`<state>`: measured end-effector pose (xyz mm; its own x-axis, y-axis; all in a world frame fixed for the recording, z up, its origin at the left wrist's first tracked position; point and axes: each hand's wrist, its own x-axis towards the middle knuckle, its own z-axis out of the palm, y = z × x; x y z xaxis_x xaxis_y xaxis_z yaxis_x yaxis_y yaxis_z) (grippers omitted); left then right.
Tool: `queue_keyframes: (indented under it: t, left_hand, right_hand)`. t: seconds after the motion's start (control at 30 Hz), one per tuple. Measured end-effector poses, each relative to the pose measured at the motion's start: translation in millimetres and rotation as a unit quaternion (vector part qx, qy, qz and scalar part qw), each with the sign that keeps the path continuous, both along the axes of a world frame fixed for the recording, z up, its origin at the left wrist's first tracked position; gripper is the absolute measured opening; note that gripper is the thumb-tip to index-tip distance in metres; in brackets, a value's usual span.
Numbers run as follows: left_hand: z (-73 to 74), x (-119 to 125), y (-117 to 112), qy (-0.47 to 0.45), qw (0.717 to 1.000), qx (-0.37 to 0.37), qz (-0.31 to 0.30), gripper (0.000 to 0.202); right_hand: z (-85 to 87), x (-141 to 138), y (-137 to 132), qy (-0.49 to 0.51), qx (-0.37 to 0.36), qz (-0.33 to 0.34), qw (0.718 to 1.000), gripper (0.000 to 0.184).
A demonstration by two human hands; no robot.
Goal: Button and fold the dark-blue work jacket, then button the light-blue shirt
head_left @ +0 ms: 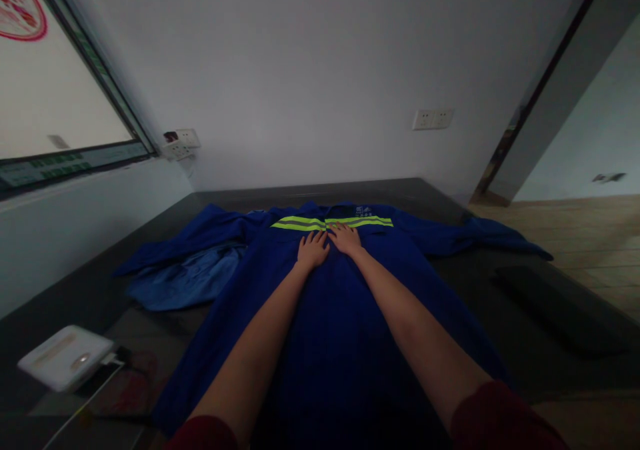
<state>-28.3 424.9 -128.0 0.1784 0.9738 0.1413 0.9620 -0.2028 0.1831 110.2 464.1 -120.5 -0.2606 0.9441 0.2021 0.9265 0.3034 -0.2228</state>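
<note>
A dark blue work jacket (340,303) lies spread face up on the dark table, its collar toward the wall and both sleeves stretched out to the sides. A yellow-green reflective stripe (300,223) crosses its chest. My left hand (313,249) rests flat on the jacket front, just below the stripe and left of the middle. Beside it, my right hand (345,238) lies with fingers spread over the stripe near the front opening. Neither hand grips the cloth. The jacket's lower part is dim and partly covered by my forearms.
A lighter blue cloth (190,280) lies under the left sleeve. At the table's left stands a white box-shaped device (67,357) with a cable. A flat black object (555,307) lies on the right. The table (320,192) meets the wall, which has sockets (433,119).
</note>
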Motion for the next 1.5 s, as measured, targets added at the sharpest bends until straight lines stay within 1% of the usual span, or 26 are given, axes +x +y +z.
queue_keyframes:
  t: [0.1,0.2,0.27,0.4,0.47,0.53,0.6,0.67,0.73,0.77,0.83,0.87,0.97,1.03,1.1,1.23,1.37,1.5]
  left_hand:
    - [-0.3,-1.1,3.4,-0.005,1.0,0.004,-0.001,0.055]
    - [-1.2,-1.8,4.0,-0.012,1.0,0.006,-0.003,0.054]
    - [-2.2,-1.3,3.5,-0.02,1.0,0.008,-0.005,0.053]
    - [0.3,-0.3,1.1,-0.04,0.999,0.026,-0.013,0.05]
    - [7.3,-4.7,-1.2,-0.055,0.997,0.043,-0.023,0.046]
    - [18.5,-16.7,-5.2,-0.071,0.995,0.064,-0.032,0.041]
    - [31.3,-37.1,-12.2,-0.083,0.993,0.083,-0.027,0.036]
    - [40.8,-63.4,-22.5,-0.066,0.994,0.092,0.003,0.034]
    - [43.0,-90.3,-35.2,-0.012,0.995,0.081,0.051,0.034]
    - [40.8,-102.3,-41.7,0.017,0.995,0.065,0.072,0.036]
    - [30.8,-120.9,-53.4,0.059,0.993,0.02,0.098,0.043]
    - [24.3,-127.1,-57.9,0.069,0.992,0.004,0.101,0.046]
    - [7.0,-135.9,-64.0,0.073,0.993,-0.002,0.094,0.05]
    - [1.7,-137.0,-62.0,0.069,0.993,0.008,0.091,0.051]
    - [1.0,-137.4,-56.7,0.067,0.994,0.009,0.09,0.051]
    - [4.3,-139.2,-41.7,0.062,0.994,0.0,0.087,0.052]
    - [6.4,-139.4,-25.4,0.057,0.994,0.0,0.091,0.052]
    - [9.7,-138.8,-12.7,0.056,0.995,0.001,0.084,0.051]
  right_hand:
    - [8.5,2.9,-9.2,0.02,0.034,-0.003,0.999,0.051]
    - [14.7,15.9,-30.5,0.032,0.077,0.015,0.996,0.048]
    - [16.7,31.9,-48.8,0.016,0.084,0.019,0.996,0.045]
    - [21.4,79.3,-78.3,-0.049,0.048,-0.02,0.997,0.049]
    - [26.8,106.8,-84.4,-0.067,0.04,-0.037,0.996,0.047]
    - [33.9,132.8,-85.4,-0.078,0.043,-0.06,0.994,0.042]
    - [40.0,153.6,-84.5,-0.094,0.04,-0.094,0.99,0.037]
    - [42.5,166.4,-84.3,-0.103,0.02,-0.132,0.986,0.041]
    - [39.6,170.9,-86.1,-0.1,-0.022,-0.162,0.981,0.05]
    - [36.4,170.7,-87.6,-0.099,-0.043,-0.171,0.979,0.053]
    - [27.8,168.1,-90.8,-0.107,-0.062,-0.173,0.977,0.052]
    - [23.3,166.7,-92.0,-0.114,-0.058,-0.17,0.977,0.051]
    - [12.4,165.6,-91.5,-0.12,-0.027,-0.152,0.981,0.046]
    - [9.1,167.7,-87.4,-0.113,-0.018,-0.144,0.983,0.044]
    - [8.5,170.6,-80.7,-0.106,-0.013,-0.143,0.984,0.043]
    - [11.7,172.6,-62.4,-0.105,-0.004,-0.149,0.983,0.041]
    - [16.2,168.5,-43.8,-0.104,0.0,-0.15,0.983,0.041]
    - [18.6,164.5,-33.1,-0.096,-0.003,-0.154,0.983,0.041]
